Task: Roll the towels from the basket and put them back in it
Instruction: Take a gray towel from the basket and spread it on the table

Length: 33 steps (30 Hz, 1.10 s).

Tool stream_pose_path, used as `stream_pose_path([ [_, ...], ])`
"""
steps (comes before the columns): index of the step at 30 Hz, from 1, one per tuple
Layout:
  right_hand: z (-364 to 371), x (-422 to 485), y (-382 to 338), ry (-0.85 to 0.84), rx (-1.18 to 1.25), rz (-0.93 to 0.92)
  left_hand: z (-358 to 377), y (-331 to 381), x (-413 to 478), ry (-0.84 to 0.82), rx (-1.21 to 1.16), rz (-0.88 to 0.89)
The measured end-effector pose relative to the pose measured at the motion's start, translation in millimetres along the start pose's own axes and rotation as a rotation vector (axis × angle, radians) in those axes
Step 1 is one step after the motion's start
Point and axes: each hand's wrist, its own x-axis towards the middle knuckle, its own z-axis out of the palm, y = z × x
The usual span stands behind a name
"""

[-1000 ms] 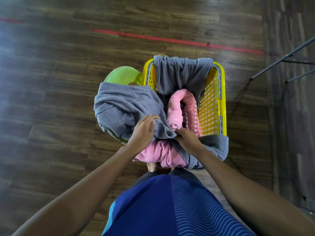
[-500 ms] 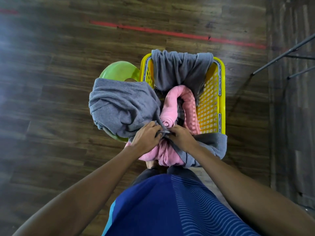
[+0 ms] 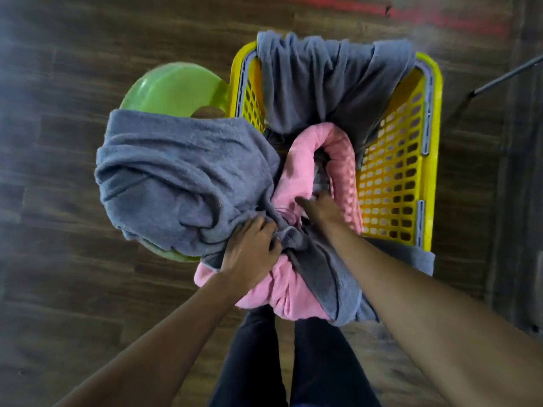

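While left hand [image 3: 252, 254] clenches grey towel [image 3: 182, 183] slumped over yellow basket [image 3: 432, 160] rim and right hand [image 3: 320, 210] presses pink towel [image 3: 296, 171], open-fingered: soft, limp, light; best gathered by an edge.

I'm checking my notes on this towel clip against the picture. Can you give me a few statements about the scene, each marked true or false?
1. The yellow perforated plastic basket stands on a wooden floor. True.
2. The left hand grips grey towel cloth. True.
3. The round green plastic stool is right of the basket. False: it is left of it.
4. Both hands hang empty. False: the right hand reaches into the pink towel.
5. A grey towel drapes over the basket's far rim. True.
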Motion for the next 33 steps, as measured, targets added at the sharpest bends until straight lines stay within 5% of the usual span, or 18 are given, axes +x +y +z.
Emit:
stream_pose_path([
  [8, 45, 54, -24, 0.142, 0.138, 0.253, 24, 1, 2, 0.067, 0.04, 0.012],
  [16, -1, 42, -1, 0.25, 0.006, -0.018, 15, -1, 5, -0.014, 0.018, 0.031],
  [22, -35, 52, 31, 0.432, -0.208, -0.02, 15, 1, 8, -0.041, 0.024, 0.015],
  [33, -30, 121, 60, 0.259, -0.053, 0.134, 22, 1, 9, -0.034, 0.025, -0.006],
])
